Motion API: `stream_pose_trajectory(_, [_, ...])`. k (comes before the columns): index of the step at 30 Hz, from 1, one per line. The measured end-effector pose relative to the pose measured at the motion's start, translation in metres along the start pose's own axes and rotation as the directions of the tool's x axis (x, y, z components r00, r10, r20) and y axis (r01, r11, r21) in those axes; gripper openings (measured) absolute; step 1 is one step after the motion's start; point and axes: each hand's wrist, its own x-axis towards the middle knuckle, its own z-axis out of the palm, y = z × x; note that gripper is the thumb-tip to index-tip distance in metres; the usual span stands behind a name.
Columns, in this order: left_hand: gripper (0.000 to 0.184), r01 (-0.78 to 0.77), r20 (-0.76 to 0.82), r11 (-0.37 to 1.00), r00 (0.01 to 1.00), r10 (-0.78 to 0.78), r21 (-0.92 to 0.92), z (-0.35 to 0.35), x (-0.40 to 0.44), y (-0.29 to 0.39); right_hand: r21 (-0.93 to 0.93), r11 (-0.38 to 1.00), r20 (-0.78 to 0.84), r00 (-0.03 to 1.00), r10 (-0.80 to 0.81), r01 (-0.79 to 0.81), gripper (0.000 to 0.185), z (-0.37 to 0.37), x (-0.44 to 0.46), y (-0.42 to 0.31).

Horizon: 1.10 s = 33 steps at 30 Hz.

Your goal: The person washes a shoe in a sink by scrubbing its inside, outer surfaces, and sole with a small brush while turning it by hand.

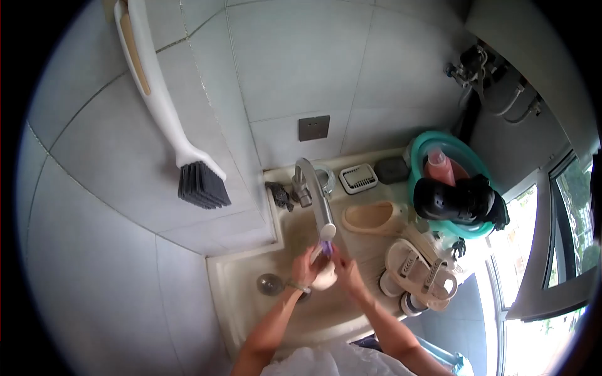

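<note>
Under the spout of the metal faucet (315, 197), both hands are close together over the sink (229, 285). My left hand (305, 268), with a band at its wrist, is closed around a beige slip-on shoe (325, 277). A small purple thing (327, 248) shows between the hands at the shoe's upper end; its kind is unclear. My right hand (345, 271) is closed on that purple thing, beside the shoe. A similar beige slip-on shoe (360, 218) lies on the ribbed board to the right of the faucet.
Strappy sandals (419, 271) lie on the right side of the board. Behind them, a teal basin (419, 156) holds a pink bottle (440, 167) and a black object (448, 199). A soap dish (358, 179) sits by the wall. A white-handled brush (164, 119) hangs on the left.
</note>
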Motion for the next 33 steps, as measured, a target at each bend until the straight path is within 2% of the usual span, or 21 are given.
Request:
stream_pose_trajectory(1, [0.039, 0.044, -0.003, 0.999, 0.999, -0.044, -0.024, 0.000, 0.003, 0.001, -0.037, 0.998, 0.022, 0.999, 0.046, -0.045, 0.038, -0.007, 0.005, -0.005])
stream_pose_trajectory(2, [0.039, 0.008, -0.033, 0.994, 0.999, -0.012, -0.111, 0.000, 0.004, 0.004, -0.077, 0.993, 0.044, 0.995, 0.092, -0.088, 0.039, -0.013, 0.009, -0.010])
stream_pose_trajectory(3, [0.041, -0.034, -0.069, 0.980, 0.997, 0.021, -0.197, 0.001, 0.007, 0.007, -0.102, 0.994, 0.047, 0.998, 0.032, -0.027, 0.040, -0.017, 0.013, -0.019])
stream_pose_trajectory(5, [0.041, -0.069, -0.116, 0.940, 0.993, 0.032, -0.335, 0.008, 0.006, -0.001, -0.135, 0.990, 0.071, 0.996, 0.049, -0.039, 0.041, -0.021, 0.011, -0.034])
stream_pose_trajectory(6, [0.041, -0.129, -0.108, 0.941, 0.989, 0.100, -0.314, 0.005, 0.009, -0.005, -0.099, 0.995, 0.051, 0.998, 0.035, -0.030, 0.039, -0.018, 0.009, -0.031])
stream_pose_trajectory(7, [0.040, -0.028, -0.087, 0.861, 0.996, -0.019, -0.509, 0.005, 0.001, -0.008, -0.175, 0.983, 0.072, 0.995, 0.064, -0.051, 0.038, -0.019, 0.001, -0.031])
stream_pose_trajectory(9, [0.044, 0.007, -0.066, 0.994, 0.998, -0.014, -0.108, -0.018, -0.021, -0.008, -0.191, 0.981, 0.109, 0.992, 0.068, -0.046, 0.035, -0.012, -0.014, -0.013])
stream_pose_trajectory(10, [0.044, 0.011, -0.064, 0.994, 0.998, -0.017, -0.106, -0.025, -0.028, -0.013, -0.188, 0.981, 0.110, 0.991, 0.071, -0.050, 0.035, -0.007, -0.018, -0.009])
stream_pose_trajectory(13, [0.050, 0.118, 0.147, 0.990, 0.981, -0.129, 0.081, -0.044, -0.062, -0.030, -0.265, 0.959, 0.179, 0.972, 0.154, -0.103, 0.036, 0.018, -0.032, 0.008])
stream_pose_trajectory(15, [0.055, 0.234, 0.147, 0.966, 0.957, -0.249, 0.107, -0.048, -0.077, -0.041, -0.349, 0.937, 0.124, 0.989, 0.076, -0.028, 0.030, 0.035, -0.018, 0.041])
stream_pose_trajectory(16, [0.057, 0.297, 0.180, 0.936, 0.926, -0.331, 0.190, -0.051, -0.083, -0.042, -0.388, 0.919, 0.129, 0.984, 0.125, -0.066, 0.023, 0.041, -0.004, 0.070])
stream_pose_trajectory(17, [0.057, 0.297, 0.181, 0.935, 0.926, -0.332, 0.195, -0.049, -0.091, -0.058, -0.383, 0.921, 0.129, 0.984, 0.126, -0.068, 0.023, 0.046, 0.001, 0.072])
stream_pose_trajectory(19, [0.056, 0.248, 0.105, 0.952, 0.967, -0.232, -0.179, -0.034, -0.106, -0.111, -0.381, 0.899, 0.034, 0.969, 0.246, -0.215, 0.023, 0.052, 0.015, 0.070])
stream_pose_trajectory(20, [0.053, 0.346, 0.125, 0.926, 0.936, -0.330, -0.149, -0.036, -0.109, -0.122, -0.398, 0.916, 0.087, 0.991, 0.103, -0.061, 0.022, 0.053, 0.015, 0.082])
stream_pose_trajectory(22, [0.052, 0.370, 0.132, 0.916, 0.927, -0.352, -0.155, -0.041, -0.108, -0.122, -0.444, 0.896, 0.078, 0.995, 0.066, -0.025, 0.021, 0.058, -0.022, 0.041])
stream_pose_trajectory(25, [0.050, 0.413, 0.147, 0.905, 0.906, -0.397, -0.101, -0.045, -0.110, -0.099, -0.470, 0.822, -0.036, 0.924, -0.381, 0.321, 0.017, 0.065, -0.037, 0.069])
stream_pose_trajectory(27, [0.049, 0.401, 0.132, 0.914, 0.905, -0.405, 0.060, -0.045, -0.116, -0.093, -0.497, 0.867, 0.016, 0.999, 0.038, -0.025, 0.021, 0.054, -0.009, 0.094])
stream_pose_trajectory(29, [0.050, 0.415, 0.128, 0.908, 0.899, -0.420, 0.063, -0.041, -0.121, -0.091, -0.480, 0.857, -0.026, 0.980, 0.199, -0.187, 0.025, 0.047, 0.031, 0.101])
stream_pose_trajectory(31, [0.051, 0.427, 0.099, 0.903, 0.898, -0.429, 0.050, -0.041, -0.115, -0.097, -0.463, 0.866, -0.039, 0.980, 0.194, -0.190, 0.026, 0.053, 0.027, 0.104])
stream_pose_trajectory(32, [0.052, 0.424, 0.112, 0.890, 0.905, -0.410, -0.165, -0.041, -0.116, -0.100, -0.497, 0.861, -0.029, 0.993, 0.111, -0.111, 0.027, 0.060, 0.010, 0.109])
stream_pose_trajectory(33, [0.052, 0.427, 0.111, 0.888, 0.904, -0.413, -0.168, -0.043, -0.115, -0.096, -0.597, 0.801, -0.018, 0.997, -0.079, 0.053, 0.024, 0.066, -0.011, 0.121])
